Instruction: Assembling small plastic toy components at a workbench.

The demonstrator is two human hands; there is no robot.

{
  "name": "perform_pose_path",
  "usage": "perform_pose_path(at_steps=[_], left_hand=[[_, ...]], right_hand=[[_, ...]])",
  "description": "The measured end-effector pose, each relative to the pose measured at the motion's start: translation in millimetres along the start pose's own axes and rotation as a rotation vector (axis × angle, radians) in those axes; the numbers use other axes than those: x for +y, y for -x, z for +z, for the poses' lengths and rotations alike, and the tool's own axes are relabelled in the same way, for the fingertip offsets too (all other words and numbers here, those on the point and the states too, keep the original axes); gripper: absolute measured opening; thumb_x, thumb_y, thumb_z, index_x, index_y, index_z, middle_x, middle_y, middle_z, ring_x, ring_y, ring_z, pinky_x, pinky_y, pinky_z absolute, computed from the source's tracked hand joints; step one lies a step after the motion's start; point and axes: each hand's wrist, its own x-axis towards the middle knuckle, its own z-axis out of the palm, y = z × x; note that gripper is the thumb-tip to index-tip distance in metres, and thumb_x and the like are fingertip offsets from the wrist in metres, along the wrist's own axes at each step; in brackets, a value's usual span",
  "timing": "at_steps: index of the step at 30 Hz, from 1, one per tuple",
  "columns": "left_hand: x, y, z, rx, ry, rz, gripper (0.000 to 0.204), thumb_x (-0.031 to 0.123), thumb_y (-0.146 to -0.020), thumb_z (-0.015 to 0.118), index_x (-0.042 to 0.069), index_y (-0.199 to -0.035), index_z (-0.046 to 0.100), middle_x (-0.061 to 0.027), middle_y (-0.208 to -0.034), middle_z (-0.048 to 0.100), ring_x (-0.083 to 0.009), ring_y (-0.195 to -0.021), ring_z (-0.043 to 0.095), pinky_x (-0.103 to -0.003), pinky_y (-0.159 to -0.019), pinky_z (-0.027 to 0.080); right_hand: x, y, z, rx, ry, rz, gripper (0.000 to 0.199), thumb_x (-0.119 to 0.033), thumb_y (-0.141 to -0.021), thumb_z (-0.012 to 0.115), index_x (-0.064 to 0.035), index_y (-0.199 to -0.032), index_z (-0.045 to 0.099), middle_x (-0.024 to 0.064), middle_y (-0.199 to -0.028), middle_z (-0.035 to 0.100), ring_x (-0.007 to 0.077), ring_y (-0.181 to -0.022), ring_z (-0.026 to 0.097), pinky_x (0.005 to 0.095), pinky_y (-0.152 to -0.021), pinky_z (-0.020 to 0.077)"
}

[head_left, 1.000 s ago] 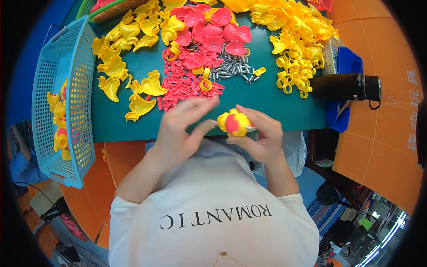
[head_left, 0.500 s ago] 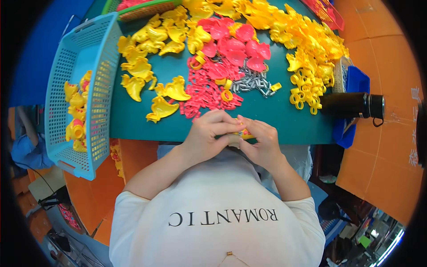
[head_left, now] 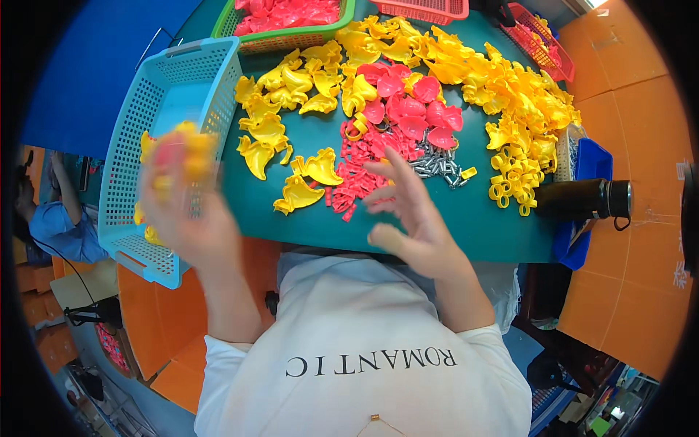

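Note:
My left hand, smeared by motion, is at the light-blue basket with a yellow-and-pink plastic toy in its fingers. Similar yellow pieces in the basket are partly hidden behind that hand. My right hand is raised over the near part of the table, fingers spread and holding nothing. Just beyond it lie small pink plastic parts and a heap of short metal pins. Pink cup-shaped shells are piled farther back.
Yellow shells spread across the green table, with yellow rings at the right. A black bottle lies by a blue tray. Green and red baskets stand at the back. Another person is at far left.
Both hands were together in front of my chest on a small piece. My left hand has swung left to the basket with the toy; my right hand has let go and opened.

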Motion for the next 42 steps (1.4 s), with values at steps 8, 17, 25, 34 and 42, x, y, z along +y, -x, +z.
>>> perform_pose_path(at_steps=[8, 17, 25, 34, 42], left_hand=[[18.0, -25.1, 25.5, -0.106, 0.1, 0.01, 0.044, 0.018, -0.08, 0.072, 0.009, -0.122, 0.061, -0.0146, -0.129, 0.052, -0.0304, -0.116, 0.05, -0.043, -0.1, 0.038], [22.8, -74.2, 176.4, -0.625, 0.036, 0.174, 0.069, 0.053, -0.075, 0.071, 0.017, -0.131, 0.053, -0.0187, -0.137, 0.044, -0.037, -0.126, 0.041, -0.059, -0.104, 0.029], [28.0, -73.2, 187.0, -0.891, -0.162, 0.018, 0.088, 0.071, -0.07, 0.063, 0.018, -0.137, 0.043, -0.0149, -0.141, 0.04, -0.0358, -0.131, 0.036, -0.065, -0.104, 0.021], [29.8, -43.8, 144.2, -0.93, -0.029, 0.05, 0.076, 0.061, -0.073, 0.067, 0.011, -0.129, 0.052, -0.0127, -0.135, 0.046, -0.0323, -0.125, 0.042, -0.061, -0.106, 0.023], [6.3, -21.0, 78.6, -0.543, 0.508, 0.01, 0.048, 0.025, -0.078, 0.074, 0.006, -0.119, 0.059, -0.014, -0.131, 0.049, -0.0331, -0.12, 0.048, -0.053, -0.106, 0.029]], right_hand=[[-7.0, -58.0, -39.0, -0.041, 0.649, 0.055, 0.027, -0.013, -0.083, 0.069, 0.0001, -0.106, 0.066, 0.0105, -0.096, 0.068, 0.0174, -0.087, 0.064, 0.0303, -0.08, 0.0498], [-5.2, -230.5, -125.6, 0.255, 1.202, 0.029, 0.035, -0.016, -0.084, 0.064, -0.0018, -0.116, 0.063, 0.0174, -0.115, 0.064, 0.031, -0.102, 0.063, 0.0362, -0.089, 0.0488], [-1.9, -295.0, -125.6, 0.04, 1.277, 0.053, 0.042, -0.007, -0.085, 0.06, -0.0061, -0.127, 0.057, 0.0175, -0.123, 0.06, 0.0309, -0.111, 0.058, 0.0359, -0.096, 0.0459], [39.3, -313.1, -115.7, -0.156, 1.52, 0.033, 0.036, -0.027, -0.091, 0.054, -0.0151, -0.123, 0.061, 0.0119, -0.131, 0.053, 0.0292, -0.119, 0.051, 0.0403, -0.105, 0.0357], [43.0, -282.4, -106.5, -0.417, 1.425, -0.002, 0.032, -0.036, -0.089, 0.052, -0.0209, -0.112, 0.068, 0.0111, -0.116, 0.063, 0.0329, -0.111, 0.055, 0.046, -0.097, 0.0403]])
